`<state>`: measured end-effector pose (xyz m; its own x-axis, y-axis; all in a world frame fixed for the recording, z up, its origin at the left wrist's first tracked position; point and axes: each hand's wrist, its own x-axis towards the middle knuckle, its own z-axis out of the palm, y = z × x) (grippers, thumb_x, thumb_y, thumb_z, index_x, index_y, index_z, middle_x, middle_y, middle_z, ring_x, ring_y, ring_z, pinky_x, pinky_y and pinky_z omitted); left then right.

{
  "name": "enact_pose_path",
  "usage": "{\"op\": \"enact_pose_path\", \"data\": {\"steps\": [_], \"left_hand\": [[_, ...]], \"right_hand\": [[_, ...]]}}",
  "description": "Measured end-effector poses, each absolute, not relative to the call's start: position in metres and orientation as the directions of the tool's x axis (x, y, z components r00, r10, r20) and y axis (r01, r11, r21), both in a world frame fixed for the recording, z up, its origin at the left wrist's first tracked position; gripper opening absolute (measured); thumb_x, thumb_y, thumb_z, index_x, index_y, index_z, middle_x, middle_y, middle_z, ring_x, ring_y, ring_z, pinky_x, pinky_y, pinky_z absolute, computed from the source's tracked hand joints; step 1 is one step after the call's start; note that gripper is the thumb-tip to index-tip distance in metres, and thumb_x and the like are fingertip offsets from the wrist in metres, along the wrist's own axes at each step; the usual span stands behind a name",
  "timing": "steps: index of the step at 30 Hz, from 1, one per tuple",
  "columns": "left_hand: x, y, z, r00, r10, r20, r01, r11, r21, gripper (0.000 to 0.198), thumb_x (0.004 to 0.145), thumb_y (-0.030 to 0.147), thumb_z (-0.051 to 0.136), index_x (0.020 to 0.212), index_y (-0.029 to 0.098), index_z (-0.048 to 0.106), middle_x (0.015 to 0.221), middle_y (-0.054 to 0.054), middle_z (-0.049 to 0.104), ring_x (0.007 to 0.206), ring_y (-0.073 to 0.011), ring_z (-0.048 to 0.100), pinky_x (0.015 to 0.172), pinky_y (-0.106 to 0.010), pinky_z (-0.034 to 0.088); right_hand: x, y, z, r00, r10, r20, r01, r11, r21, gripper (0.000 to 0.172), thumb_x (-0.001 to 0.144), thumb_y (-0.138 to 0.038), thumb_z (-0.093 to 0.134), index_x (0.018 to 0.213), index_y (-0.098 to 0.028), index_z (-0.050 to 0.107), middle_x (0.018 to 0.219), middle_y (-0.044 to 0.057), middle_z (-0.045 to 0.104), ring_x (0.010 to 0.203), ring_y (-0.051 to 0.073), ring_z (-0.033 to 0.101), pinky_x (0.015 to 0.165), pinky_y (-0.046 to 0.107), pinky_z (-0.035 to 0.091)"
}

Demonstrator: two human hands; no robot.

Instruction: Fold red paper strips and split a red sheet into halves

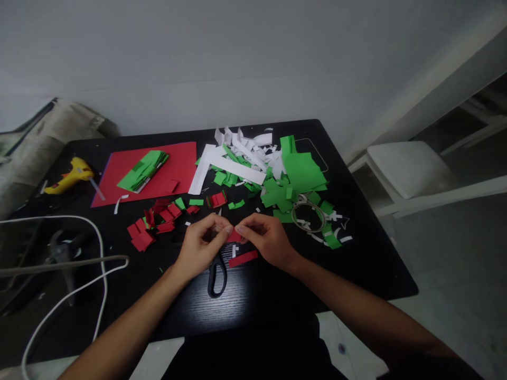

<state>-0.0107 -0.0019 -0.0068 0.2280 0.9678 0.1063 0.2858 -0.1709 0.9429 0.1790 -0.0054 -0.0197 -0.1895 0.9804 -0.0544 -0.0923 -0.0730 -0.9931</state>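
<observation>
Between my two hands is a small red paper piece [234,236], pinched at its edges above the black table. My left hand [204,243] closes thumb and fingertips on its left side. On the other side my right hand [266,237] grips it the same way. Just below lie a red paper strip [243,258] and a small white scrap [234,250]. A pair of scissors with a black handle [217,279] rests partly under my left hand, which hides much of it. Several folded red paper pieces [141,235] lie to the left.
A yellow glue gun [73,175] sits at the far left near a red sheet [158,153] bearing a green paper stack [144,170]. White and green scraps [253,153] pile up at the back. A ring [293,220] lies right. White cables [103,258] loop at left.
</observation>
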Motion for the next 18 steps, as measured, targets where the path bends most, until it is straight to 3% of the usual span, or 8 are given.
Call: {"op": "enact_pose_path", "data": {"steps": [18], "left_hand": [[-0.0123,-0.0016,-0.0087,0.200,0.967,0.156,0.321,-0.215,0.922,0.024,0.096,0.039,0.066,0.086,0.018,0.069,0.076,-0.001,0.068,0.066,-0.0122,0.060,0.062,-0.022,0.048]], "right_hand": [[0.1797,-0.0039,-0.0173,-0.150,0.988,-0.042,-0.089,-0.056,-0.994,0.019,0.085,-0.036,0.077,0.076,-0.020,0.072,0.067,-0.001,0.070,0.062,0.014,0.066,0.064,0.028,0.055]]}}
